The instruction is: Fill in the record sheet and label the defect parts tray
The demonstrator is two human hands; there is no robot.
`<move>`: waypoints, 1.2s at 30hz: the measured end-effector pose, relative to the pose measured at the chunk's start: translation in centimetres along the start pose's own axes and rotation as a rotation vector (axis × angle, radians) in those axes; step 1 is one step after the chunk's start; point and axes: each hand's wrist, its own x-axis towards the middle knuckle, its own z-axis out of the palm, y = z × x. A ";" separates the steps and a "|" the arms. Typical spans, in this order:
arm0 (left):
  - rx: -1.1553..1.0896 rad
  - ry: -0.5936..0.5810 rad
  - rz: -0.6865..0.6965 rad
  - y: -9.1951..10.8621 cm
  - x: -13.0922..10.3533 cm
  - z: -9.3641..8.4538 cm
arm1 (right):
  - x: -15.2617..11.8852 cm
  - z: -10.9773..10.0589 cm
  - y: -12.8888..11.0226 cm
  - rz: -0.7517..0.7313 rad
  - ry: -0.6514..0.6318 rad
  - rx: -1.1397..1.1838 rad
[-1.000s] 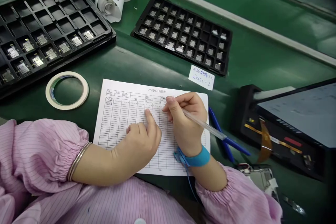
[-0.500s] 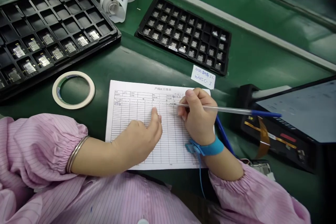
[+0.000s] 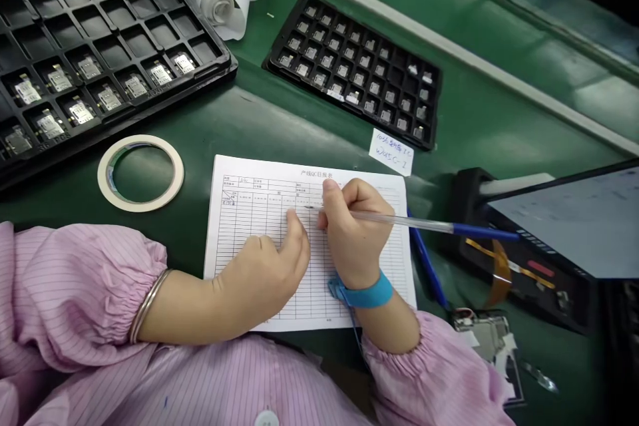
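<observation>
A printed form (image 3: 239, 226) with a ruled table lies on the green work surface before me. My left hand (image 3: 272, 273) rests on its middle, index finger extended toward the upper rows and no object visible in it. Pinched in my right hand (image 3: 357, 233) is a clear pen (image 3: 419, 221) with a blue end; its tip is at the upper rows, just right of my left index finger. A blue strap (image 3: 369, 291) circles my right wrist. Beyond the sheet's top right edge lies a handwritten label (image 3: 392, 152).
A large black tray (image 3: 120, 106) of small metal parts is at the upper left, above a tape roll (image 3: 172, 196). A smaller filled tray (image 3: 429, 140) sits at the back. To the right are a blue pen (image 3: 428, 266), a screen (image 3: 574, 219) and a metal part (image 3: 484, 336).
My right hand and the pen have moved left across the form, closer to my left index finger. My left hand keeps nearly the same place on the form. The view has shifted slightly.
</observation>
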 end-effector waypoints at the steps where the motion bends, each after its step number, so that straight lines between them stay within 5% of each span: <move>1: 0.001 0.004 -0.007 0.0 0.0 0.0 | -0.1 -0.1 0.0 -0.003 -0.006 -0.007; 36: -0.046 0.036 0.028 -0.2 0.0 0.3 | -0.4 -0.2 0.0 -0.018 -0.006 -0.051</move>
